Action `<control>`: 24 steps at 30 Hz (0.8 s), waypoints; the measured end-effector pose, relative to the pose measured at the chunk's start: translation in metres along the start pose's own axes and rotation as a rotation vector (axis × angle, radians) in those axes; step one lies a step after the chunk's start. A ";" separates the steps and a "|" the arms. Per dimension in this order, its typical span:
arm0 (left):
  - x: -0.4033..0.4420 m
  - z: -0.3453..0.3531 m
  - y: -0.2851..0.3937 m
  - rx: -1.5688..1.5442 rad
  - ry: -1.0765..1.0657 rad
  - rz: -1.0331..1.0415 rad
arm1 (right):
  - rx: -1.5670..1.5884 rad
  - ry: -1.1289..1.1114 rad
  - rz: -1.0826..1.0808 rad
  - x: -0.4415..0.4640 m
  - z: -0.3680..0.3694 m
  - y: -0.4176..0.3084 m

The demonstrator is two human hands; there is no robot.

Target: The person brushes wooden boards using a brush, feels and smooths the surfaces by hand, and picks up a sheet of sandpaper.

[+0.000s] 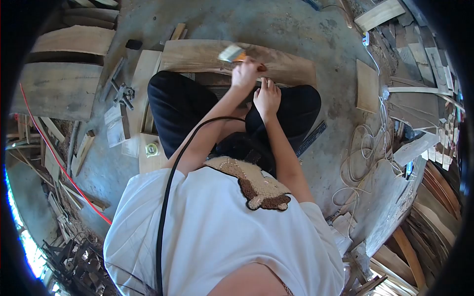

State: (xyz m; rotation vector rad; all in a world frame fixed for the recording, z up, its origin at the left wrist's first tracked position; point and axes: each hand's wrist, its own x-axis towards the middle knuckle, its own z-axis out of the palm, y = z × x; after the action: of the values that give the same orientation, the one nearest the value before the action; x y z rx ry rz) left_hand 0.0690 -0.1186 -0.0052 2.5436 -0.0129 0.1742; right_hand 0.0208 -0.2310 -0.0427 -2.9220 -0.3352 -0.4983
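A long, slightly curved wooden board (pixel 192 54) lies across in front of my folded legs. My left hand (pixel 245 76) is closed around a paintbrush (pixel 231 53) with pale bristles and an orange part by them. The brush is slightly blurred and over the board; whether its bristles touch the wood I cannot tell. At the board's near edge, my right hand (pixel 267 101) has its fingers bent over the rim, close to the left wrist. Its thumb is partly hidden.
Left of my knee are a tape measure (pixel 152 149), a metal clamp-like tool (pixel 124 94) and a dark flat object (pixel 134 44). Planks (pixel 59 89) are stacked at the left. A black ruler-like strip (pixel 313 139), white cable (pixel 365 143) and a wooden panel (pixel 367 86) lie right.
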 end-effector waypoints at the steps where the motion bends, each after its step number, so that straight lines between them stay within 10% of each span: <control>1: -0.006 0.001 0.010 -0.101 -0.045 0.043 | 0.002 -0.059 0.004 -0.001 0.004 0.001; 14: -0.077 -0.025 -0.007 -0.322 -0.152 0.341 | 0.237 0.038 -0.039 -0.007 0.006 0.006; 24: -0.076 -0.026 -0.018 -0.283 -0.179 0.450 | 0.306 -0.300 0.118 0.002 -0.021 -0.001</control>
State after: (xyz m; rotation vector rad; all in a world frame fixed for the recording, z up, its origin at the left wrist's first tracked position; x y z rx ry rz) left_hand -0.0089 -0.0910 -0.0032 2.2304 -0.6366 0.1085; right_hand 0.0159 -0.2335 -0.0226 -2.6900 -0.2475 0.0123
